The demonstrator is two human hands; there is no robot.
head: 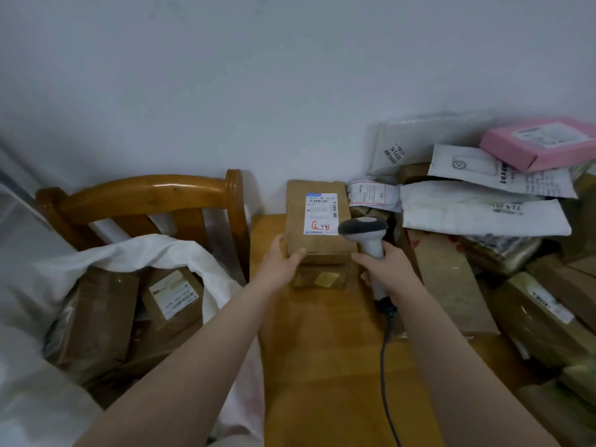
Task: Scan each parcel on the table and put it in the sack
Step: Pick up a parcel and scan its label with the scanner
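Head view. 1 brown cardboard parcel (317, 221) sits at the far end of the wooden table (322, 366), close to the wall (258, 75), with its white shipping label facing up. The left hand (282, 264) grips the parcel's near-left corner, thumb on top and fingers on the left side. The right hand (385, 269) is curled round the handle of a grey barcode scanner (364, 232). The scanner's head hangs over the parcel's near-right corner, just beside the label. Its cable (385, 350) trails back along the table under the right forearm.

The table's left edge runs just beside a white sack (161, 250). The sack's mouth gapes open, and several brown parcels (129, 314) lie inside. A wooden chair (145, 195) stands behind the sack, against the wall.

The right side of the table is crowded by a heap of parcels (483, 214): grey mailers, brown boxes and 1 pink box (541, 143) on top. Bare table shows only as a strip between the 2 forearms, running from the parcel to the near edge.
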